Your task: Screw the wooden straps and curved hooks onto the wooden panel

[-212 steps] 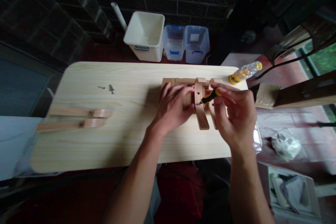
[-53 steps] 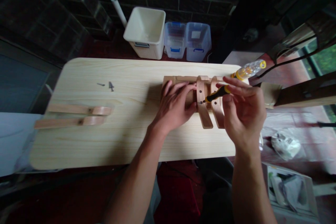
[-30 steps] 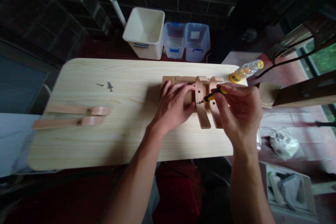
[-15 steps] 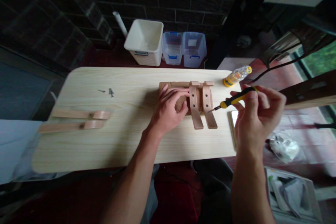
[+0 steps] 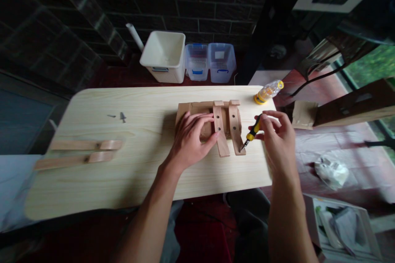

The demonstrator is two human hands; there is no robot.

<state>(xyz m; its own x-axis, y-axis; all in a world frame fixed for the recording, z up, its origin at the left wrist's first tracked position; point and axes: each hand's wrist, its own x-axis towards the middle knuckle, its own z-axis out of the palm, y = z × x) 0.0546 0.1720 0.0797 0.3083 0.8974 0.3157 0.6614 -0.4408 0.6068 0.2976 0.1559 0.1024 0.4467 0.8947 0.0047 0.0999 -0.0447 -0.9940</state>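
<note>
My right hand (image 5: 275, 131) grips a yellow and black screwdriver (image 5: 254, 128). The tool slants down to the left, its tip close to the lower end of the right wooden hook (image 5: 233, 121); I cannot tell whether they touch. A second wooden hook (image 5: 218, 122) lies alongside on the left. Both bent strips rest across a cardboard box (image 5: 185, 109) and show dark screw holes. My left hand (image 5: 194, 134) lies open over the box, its fingertips and thumb at the left hook's edge and its other fingers stretched out.
Two more wooden hooks (image 5: 106, 144) lie at the table's left, below several loose screws (image 5: 122, 117). A clear bottle-shaped case with yellow ends (image 5: 269, 92) stands at the back right corner. Beyond the table (image 5: 148, 131) are a white bin (image 5: 163, 53) and two clear plastic boxes (image 5: 221, 62).
My right hand has brought the screwdriver left and down, with its tip pointing more steeply toward the right hook's lower end. My left thumb has moved onto the left hook. The view has shifted slightly.
</note>
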